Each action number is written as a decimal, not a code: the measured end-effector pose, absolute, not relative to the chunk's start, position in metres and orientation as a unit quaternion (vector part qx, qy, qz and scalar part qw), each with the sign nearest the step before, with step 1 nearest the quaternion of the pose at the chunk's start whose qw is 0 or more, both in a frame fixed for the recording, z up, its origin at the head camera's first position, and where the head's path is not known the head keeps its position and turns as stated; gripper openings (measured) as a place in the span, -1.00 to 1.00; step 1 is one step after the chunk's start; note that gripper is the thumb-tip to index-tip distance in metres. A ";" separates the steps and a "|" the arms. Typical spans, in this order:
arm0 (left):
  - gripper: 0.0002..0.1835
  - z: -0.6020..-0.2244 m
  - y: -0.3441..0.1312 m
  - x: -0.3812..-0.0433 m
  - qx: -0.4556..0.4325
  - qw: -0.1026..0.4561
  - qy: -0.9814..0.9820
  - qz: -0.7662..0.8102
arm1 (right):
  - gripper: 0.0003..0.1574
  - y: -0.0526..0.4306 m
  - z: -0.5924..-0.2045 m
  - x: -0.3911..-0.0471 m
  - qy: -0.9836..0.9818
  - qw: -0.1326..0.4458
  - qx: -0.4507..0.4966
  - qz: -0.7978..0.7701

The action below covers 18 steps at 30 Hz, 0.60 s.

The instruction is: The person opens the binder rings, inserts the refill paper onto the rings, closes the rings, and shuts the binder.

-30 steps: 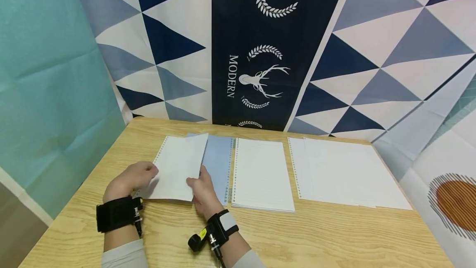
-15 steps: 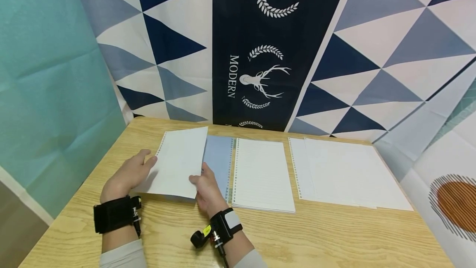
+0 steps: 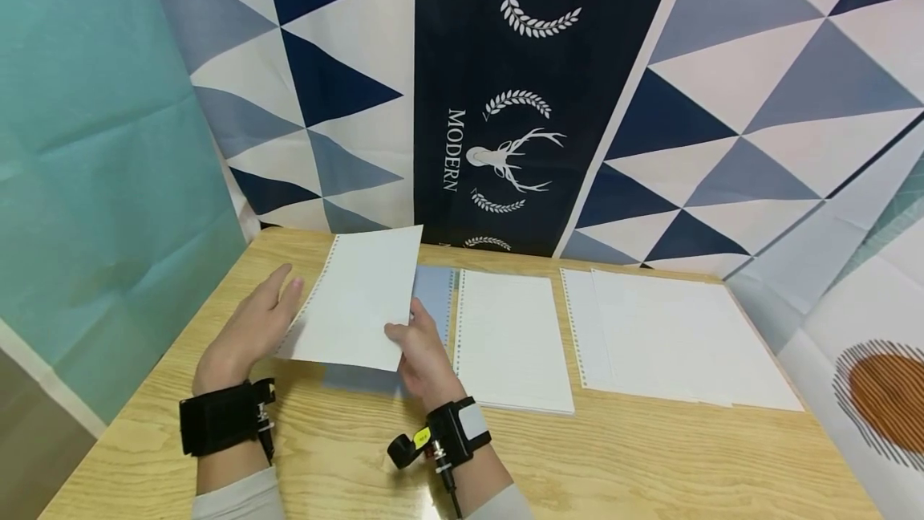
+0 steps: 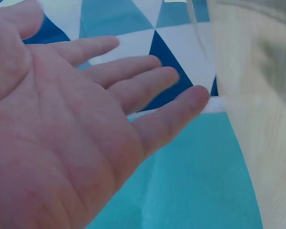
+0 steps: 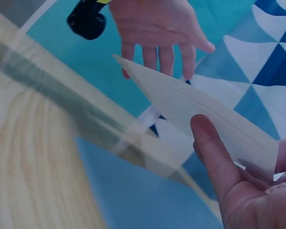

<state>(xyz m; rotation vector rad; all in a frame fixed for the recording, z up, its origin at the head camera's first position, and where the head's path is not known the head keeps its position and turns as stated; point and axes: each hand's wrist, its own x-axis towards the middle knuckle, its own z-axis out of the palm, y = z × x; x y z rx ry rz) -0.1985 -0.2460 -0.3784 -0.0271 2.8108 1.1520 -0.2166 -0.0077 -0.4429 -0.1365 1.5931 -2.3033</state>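
A white sheet of loose-leaf paper, punched with holes down its left edge, hangs tilted above the table. My right hand pinches its lower right edge, thumb on top; in the right wrist view the fingers of that hand lie along its underside. My left hand is beside the sheet's left edge. Its fingers are straight and spread in the left wrist view, palm showing and holding nothing. Under the raised paper, partly hidden by it, lies a blue notebook cover with punched holes on its right edge.
To the right of the blue cover lies a stack of lined punched paper. Farther right, overlapping white sheets reach the right edge of the wooden table. Patterned cloth hangs behind, with teal cloth at the left.
The sheet has risen off the table and shifted right and away with my right hand. My left hand has let go of its left edge and opened out.
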 end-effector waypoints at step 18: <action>-0.22 -0.364 -0.224 -0.198 0.087 -0.030 0.883 0.459 | -0.23 0.019 -0.404 -0.213 0.552 0.146 -0.100 -0.815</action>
